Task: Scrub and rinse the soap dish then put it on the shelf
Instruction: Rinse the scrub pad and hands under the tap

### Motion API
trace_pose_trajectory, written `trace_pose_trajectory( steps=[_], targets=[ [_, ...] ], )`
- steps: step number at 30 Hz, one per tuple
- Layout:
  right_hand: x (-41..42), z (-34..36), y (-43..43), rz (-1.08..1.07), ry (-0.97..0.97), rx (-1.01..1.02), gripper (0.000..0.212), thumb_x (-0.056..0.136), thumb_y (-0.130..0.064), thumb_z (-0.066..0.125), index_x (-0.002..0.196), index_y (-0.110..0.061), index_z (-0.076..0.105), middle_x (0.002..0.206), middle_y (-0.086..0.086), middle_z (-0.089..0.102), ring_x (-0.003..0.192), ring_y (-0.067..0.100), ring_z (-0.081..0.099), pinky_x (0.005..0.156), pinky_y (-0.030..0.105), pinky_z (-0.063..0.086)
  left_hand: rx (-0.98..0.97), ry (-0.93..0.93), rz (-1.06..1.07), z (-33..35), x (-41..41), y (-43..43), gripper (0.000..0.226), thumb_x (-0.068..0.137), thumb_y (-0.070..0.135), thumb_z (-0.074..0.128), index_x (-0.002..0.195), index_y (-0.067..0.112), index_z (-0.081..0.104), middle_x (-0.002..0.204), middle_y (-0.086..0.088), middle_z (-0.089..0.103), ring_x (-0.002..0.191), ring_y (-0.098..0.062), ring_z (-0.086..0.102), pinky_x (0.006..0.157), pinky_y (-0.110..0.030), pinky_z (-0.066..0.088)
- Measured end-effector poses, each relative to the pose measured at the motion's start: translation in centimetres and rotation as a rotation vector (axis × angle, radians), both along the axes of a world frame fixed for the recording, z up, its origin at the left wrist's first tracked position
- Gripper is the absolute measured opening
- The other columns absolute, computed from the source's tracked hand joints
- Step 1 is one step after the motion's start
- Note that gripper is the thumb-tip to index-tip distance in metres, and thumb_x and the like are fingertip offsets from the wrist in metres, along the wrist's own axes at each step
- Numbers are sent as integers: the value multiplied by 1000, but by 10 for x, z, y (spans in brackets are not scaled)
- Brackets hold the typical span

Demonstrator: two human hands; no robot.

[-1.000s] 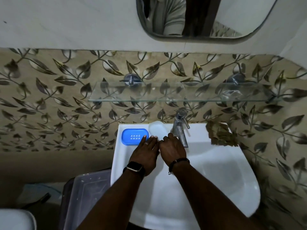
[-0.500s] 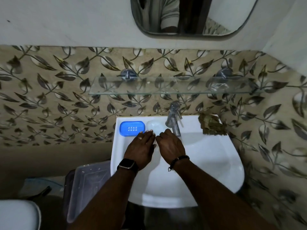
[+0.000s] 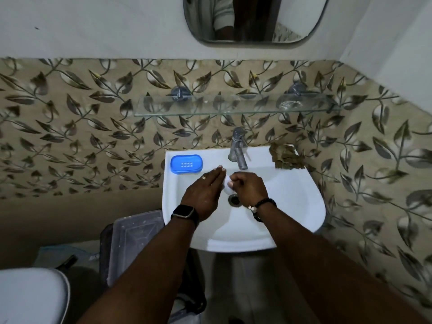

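Observation:
The blue soap dish (image 3: 186,164), with small drain holes in its middle, sits on the sink's back left rim. Both hands are over the white basin (image 3: 292,195), just above the drain (image 3: 234,200). My right hand (image 3: 250,190) is closed around a white bar of soap (image 3: 227,187). My left hand (image 3: 203,195), with a ring and a watch, lies flat with straight fingers against the soap's left side. The glass shelf (image 3: 233,106) on the wall above the tap holds nothing.
A steel tap (image 3: 238,148) stands at the back of the sink, with a brown-green scrub pad (image 3: 286,157) on the rim to its right. A clear plastic box (image 3: 133,242) stands on the floor left of the sink, and a toilet lid (image 3: 30,295) is at bottom left.
The white soap has left the rim beside the blue dish. Both hands have pulled back from the rim to above the drain, with the soap between them.

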State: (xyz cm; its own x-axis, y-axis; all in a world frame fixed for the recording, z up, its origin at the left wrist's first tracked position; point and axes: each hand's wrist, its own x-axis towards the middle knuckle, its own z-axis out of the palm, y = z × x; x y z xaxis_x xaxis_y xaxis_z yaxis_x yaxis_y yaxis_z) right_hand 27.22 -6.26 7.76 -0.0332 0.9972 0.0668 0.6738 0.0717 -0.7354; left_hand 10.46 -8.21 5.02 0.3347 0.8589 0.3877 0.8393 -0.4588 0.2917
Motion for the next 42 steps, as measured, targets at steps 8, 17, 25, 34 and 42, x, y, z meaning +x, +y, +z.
trace_pose_trajectory(
  steps=[8,17,25,34,42],
  targets=[
    [5,22,-6,-166,644,-118,5,93,-2,64,98,-3,65,91,11,63,60,15,56,72,34,54,83,-88,-71,36,5,12,47,99,14,53,145,12,49,151,-8,49,135,-32,49,97,-47,53],
    [5,30,-18,-171,824,-152,10,97,-2,58,103,4,64,92,16,63,70,23,55,69,32,52,90,-142,-93,40,8,8,45,101,21,51,145,14,49,151,-8,49,137,-31,47,104,-44,47],
    [33,45,-24,418,-213,329,6,90,-9,68,92,-12,73,92,1,70,91,12,56,81,23,43,-386,-962,371,48,-5,20,39,104,36,45,106,5,69,111,-11,67,105,-29,59,94,-39,47],
    [79,39,-27,503,-603,445,27,83,7,61,100,-8,75,115,13,69,111,34,63,86,43,56,-1074,-1515,218,35,5,18,16,99,10,56,110,-2,60,118,-21,63,96,-33,67,64,-40,62],
    [117,34,16,287,-447,499,50,89,13,60,134,-9,61,142,13,57,129,31,56,104,43,49,-1063,-1636,227,35,36,51,26,89,19,73,105,-1,66,94,-18,73,73,-31,76,67,-38,62]
  ],
)
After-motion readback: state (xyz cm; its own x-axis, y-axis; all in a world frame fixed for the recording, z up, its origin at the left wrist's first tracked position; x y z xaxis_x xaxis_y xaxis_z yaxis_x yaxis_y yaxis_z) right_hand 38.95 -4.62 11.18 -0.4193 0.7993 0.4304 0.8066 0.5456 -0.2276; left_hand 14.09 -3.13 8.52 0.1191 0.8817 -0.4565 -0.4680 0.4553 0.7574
